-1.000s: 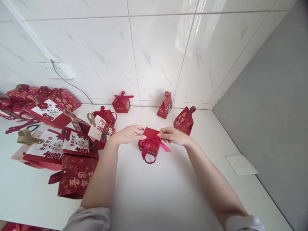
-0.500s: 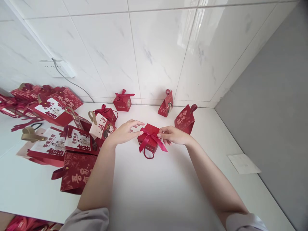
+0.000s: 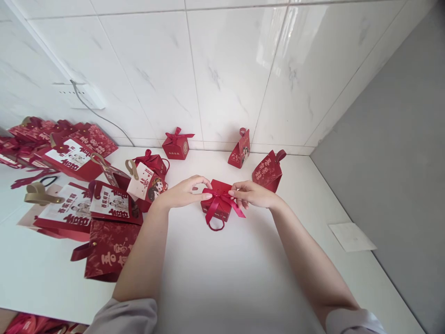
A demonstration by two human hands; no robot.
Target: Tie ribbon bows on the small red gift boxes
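A small red gift box [image 3: 220,184] sits on the white table between my hands. A shiny red ribbon [image 3: 212,207] is tied in a bow across it, with two tails hanging over the front. The thumb and forefinger of my left hand [image 3: 186,192] close on the bow's left loop. My right hand [image 3: 255,194] pinches the right loop. In front of the box a twisted red cord handle [image 3: 216,227] curves onto the table.
Along the tiled wall stand a ribboned red box [image 3: 175,147], a triangular box [image 3: 239,150] and a red handled box [image 3: 267,171]. Several red and white gift bags [image 3: 111,253] crowd the left side. A folded white paper [image 3: 352,236] lies at the right edge.
My left fingers have come in from beside the bow and closed on its left loop. My right hand keeps its pinch. The box sits slightly turned and further right.
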